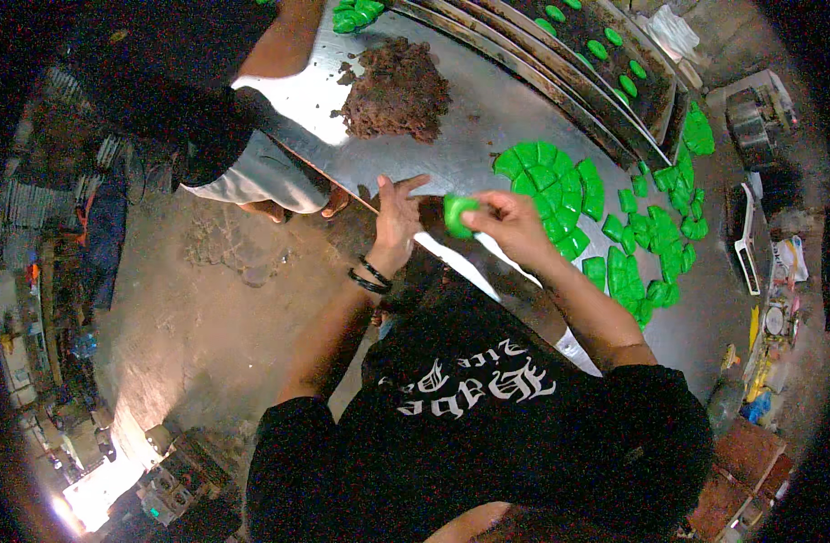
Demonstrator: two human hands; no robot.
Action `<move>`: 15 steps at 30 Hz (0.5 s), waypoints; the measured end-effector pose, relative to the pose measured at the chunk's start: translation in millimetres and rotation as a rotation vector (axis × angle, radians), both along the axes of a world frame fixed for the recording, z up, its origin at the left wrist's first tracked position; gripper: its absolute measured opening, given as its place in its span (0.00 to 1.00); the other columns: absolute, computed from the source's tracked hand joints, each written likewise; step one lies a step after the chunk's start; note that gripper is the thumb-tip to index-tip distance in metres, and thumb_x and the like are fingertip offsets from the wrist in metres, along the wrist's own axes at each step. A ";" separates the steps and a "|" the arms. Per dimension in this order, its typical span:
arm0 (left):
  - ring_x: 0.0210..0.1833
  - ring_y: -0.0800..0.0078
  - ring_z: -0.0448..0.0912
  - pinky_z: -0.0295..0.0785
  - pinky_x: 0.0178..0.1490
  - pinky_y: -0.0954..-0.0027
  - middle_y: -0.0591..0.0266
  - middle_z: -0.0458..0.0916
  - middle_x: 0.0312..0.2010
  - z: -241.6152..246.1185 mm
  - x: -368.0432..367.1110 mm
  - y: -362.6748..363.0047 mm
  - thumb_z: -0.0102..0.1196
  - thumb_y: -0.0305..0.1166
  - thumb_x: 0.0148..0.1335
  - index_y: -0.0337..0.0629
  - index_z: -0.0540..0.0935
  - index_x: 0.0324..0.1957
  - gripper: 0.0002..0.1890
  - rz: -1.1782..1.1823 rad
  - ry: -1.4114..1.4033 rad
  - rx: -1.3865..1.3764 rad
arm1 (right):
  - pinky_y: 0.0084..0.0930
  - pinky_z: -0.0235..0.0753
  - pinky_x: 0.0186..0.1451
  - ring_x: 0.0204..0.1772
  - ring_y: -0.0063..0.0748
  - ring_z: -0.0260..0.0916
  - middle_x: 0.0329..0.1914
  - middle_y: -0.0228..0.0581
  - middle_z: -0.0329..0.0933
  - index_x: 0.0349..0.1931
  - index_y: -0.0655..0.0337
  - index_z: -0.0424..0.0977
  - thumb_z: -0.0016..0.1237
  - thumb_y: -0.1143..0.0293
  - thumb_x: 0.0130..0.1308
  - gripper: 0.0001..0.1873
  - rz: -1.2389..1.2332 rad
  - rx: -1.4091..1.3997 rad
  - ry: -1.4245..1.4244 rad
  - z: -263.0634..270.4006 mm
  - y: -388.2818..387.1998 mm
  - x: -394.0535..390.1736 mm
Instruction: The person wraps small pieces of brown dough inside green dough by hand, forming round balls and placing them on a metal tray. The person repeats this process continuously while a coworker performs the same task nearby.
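A green dough piece (459, 217), slightly blurred, is pinched between the thumb and fingers of my right hand (513, 227) above the near edge of the metal table (469, 129). My left hand (398, 220) is up beside it, fingers spread and nothing in them. Two dark bands circle that wrist. To the right of my right hand lies a cluster of flattened green dough pieces (547, 183), fitted close together. Beyond my hands sits a mound of brown crumbly filling (398, 91). More loose green dough lumps (659, 237) cover the table's right part.
Stacked dark baking trays (591, 102) stand at the back, the top one bearing small green oval dough pieces (597, 49). Another person (184, 81) stands at the upper left, an arm over the table. A metal pot (751, 125) and a white-framed object (747, 237) are far right.
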State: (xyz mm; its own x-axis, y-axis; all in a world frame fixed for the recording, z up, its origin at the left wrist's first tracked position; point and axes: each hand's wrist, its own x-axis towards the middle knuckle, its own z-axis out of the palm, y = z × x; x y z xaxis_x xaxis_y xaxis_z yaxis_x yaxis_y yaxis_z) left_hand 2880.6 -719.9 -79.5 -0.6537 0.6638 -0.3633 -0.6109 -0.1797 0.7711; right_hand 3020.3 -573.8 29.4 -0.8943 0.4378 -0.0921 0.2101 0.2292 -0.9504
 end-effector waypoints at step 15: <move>0.63 0.55 0.62 0.58 0.61 0.51 0.57 0.73 0.56 -8.7 48.5 35.8 0.61 0.37 0.50 0.43 0.80 0.42 0.17 0.067 1.375 -0.780 | 0.38 0.73 0.51 0.46 0.50 0.74 0.46 0.48 0.78 0.46 0.63 0.76 0.52 0.62 0.61 0.17 0.107 0.950 0.291 -82.5 64.2 -105.0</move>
